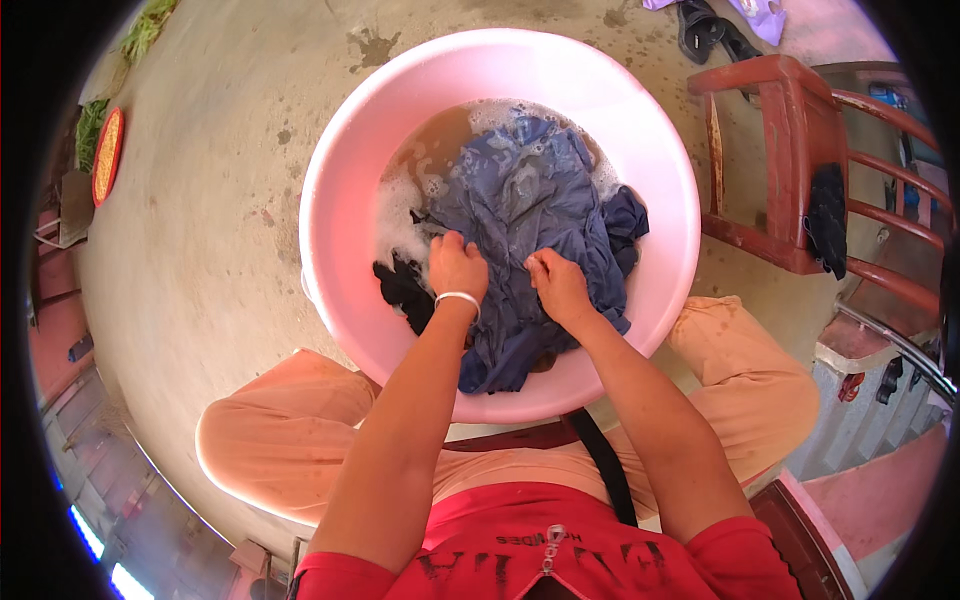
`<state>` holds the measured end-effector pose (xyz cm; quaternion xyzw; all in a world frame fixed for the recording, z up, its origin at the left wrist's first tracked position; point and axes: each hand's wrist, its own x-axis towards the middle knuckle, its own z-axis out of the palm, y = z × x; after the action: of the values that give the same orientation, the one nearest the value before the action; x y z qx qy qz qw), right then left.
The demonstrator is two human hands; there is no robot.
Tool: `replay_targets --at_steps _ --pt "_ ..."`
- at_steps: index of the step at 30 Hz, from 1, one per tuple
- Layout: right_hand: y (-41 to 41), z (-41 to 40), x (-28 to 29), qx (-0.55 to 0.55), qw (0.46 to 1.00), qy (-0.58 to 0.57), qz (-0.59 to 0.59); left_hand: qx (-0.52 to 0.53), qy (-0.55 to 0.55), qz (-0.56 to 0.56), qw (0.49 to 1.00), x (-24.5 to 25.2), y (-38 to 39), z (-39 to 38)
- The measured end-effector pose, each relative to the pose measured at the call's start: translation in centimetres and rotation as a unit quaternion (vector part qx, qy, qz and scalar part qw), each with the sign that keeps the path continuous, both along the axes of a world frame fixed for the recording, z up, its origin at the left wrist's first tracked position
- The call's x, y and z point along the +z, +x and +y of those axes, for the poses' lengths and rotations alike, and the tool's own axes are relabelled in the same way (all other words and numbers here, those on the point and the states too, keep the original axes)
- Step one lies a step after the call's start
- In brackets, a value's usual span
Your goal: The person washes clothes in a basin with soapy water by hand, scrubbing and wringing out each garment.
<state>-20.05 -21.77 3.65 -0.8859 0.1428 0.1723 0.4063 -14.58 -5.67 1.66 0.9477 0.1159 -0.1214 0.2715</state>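
Observation:
A wide pink plastic basin stands before me, with murky, sudsy water in its far part. Wet, crumpled blue cloth fills the middle and spreads up the near wall. My left hand, a white bangle at its wrist, has its fingers curled on the cloth's left side. To the right, my right hand pinches a fold of the same cloth between thumb and fingers. Black cloth lies left of my left hand, against the basin wall. A darker navy piece sits at the right.
A red-brown wooden chair lies on its side at the right, with a dark cloth on it. Black footwear is on the concrete floor behind it. An orange-rimmed round tray stands far left. My knees flank the basin.

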Motion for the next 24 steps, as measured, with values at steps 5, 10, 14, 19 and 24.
replay_targets --at_steps 5,10,14,19,24 --pt "2.0 3.8 1.7 -0.12 0.978 0.121 -0.12 0.482 -0.494 0.124 0.713 1.7 -3.5 1.8" --pt "2.6 0.8 -2.0 0.289 0.929 -0.216 -0.081 0.5 -0.606 0.225 0.576 10.1 -6.9 2.4" --pt "4.2 -6.4 -1.7 0.165 0.921 -0.337 -0.101 0.438 -0.617 0.246 0.605 12.0 -10.2 2.9" --pt "2.0 4.1 3.5 0.394 0.887 0.062 -0.232 0.439 -0.589 0.314 0.601 11.1 -11.8 3.7" --pt "4.5 -1.1 -3.4 0.428 0.856 -0.25 -0.147 0.366 -0.571 0.376 0.632 15.1 -13.1 3.2"
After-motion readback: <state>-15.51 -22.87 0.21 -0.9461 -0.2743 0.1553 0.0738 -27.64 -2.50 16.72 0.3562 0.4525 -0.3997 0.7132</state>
